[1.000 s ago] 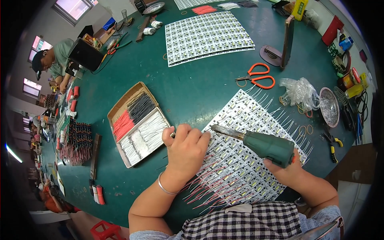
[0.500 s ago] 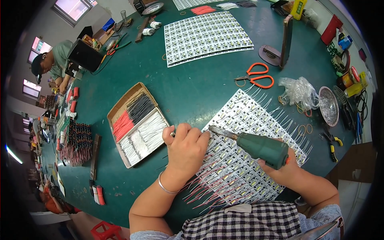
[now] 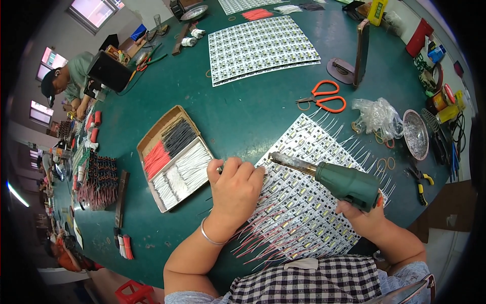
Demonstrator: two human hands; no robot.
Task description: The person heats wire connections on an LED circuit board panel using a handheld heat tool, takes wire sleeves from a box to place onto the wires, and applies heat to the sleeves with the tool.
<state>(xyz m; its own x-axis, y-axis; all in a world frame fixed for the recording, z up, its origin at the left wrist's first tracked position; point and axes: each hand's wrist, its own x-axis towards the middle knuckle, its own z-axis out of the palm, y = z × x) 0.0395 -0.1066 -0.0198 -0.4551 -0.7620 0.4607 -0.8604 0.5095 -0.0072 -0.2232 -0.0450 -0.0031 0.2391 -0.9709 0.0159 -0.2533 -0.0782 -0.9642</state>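
Note:
My right hand (image 3: 363, 217) grips a green soldering gun (image 3: 349, 185). Its metal barrel points left over a white circuit board panel (image 3: 298, 202), and the tip is just right of my left fingers. At the panel's left edge, my left hand (image 3: 235, 190) is closed, fingers bent together; what they pinch is hidden. Small components cover the panel in rows. Red and white wires (image 3: 263, 238) stick out along its lower left side, white ones along its right edge. Left of my left hand sits a cardboard box (image 3: 147, 133) with red, black and white wires in compartments.
Orange-handled scissors (image 3: 329, 96) lie beyond the panel, near a crumpled clear plastic bag (image 3: 377, 119) and a metal bowl (image 3: 416, 134). Yellow-handled pliers (image 3: 420, 185) rest at right. Stacked panels (image 3: 263, 48) and a stand-up mirror (image 3: 361, 53) stand farther back. Another person (image 3: 76, 81) works at far left.
The soldering gun and my right hand have shifted right, and the tip has drawn slightly away from my left fingers. More of the metal barrel shows. My left hand stays almost still.

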